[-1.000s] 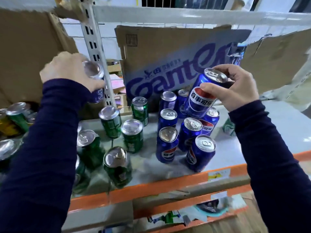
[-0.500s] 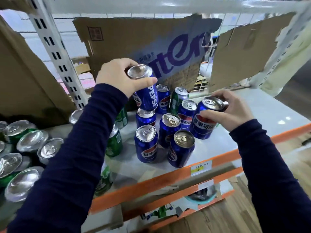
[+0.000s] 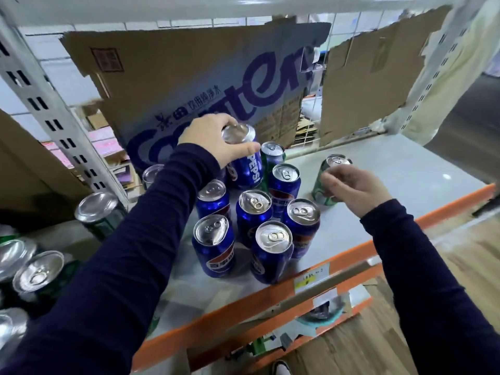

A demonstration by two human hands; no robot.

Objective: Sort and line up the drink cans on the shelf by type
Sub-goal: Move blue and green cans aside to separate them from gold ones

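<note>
Left hand (image 3: 213,139) gripped the rim of the shiny blue Pepsi can (image 3: 247,169) at the back of the blue cluster (image 3: 254,212) on the grey shelf (image 3: 392,169); it wanted lowering upright, flush with its row. Right hand (image 3: 351,188) was blurred at the lone green can (image 3: 319,189): grip couldn't be told.

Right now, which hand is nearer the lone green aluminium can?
Right. The right hand is at the lone green aluminium can; the left hand grips a blue Pepsi can further left.
</note>
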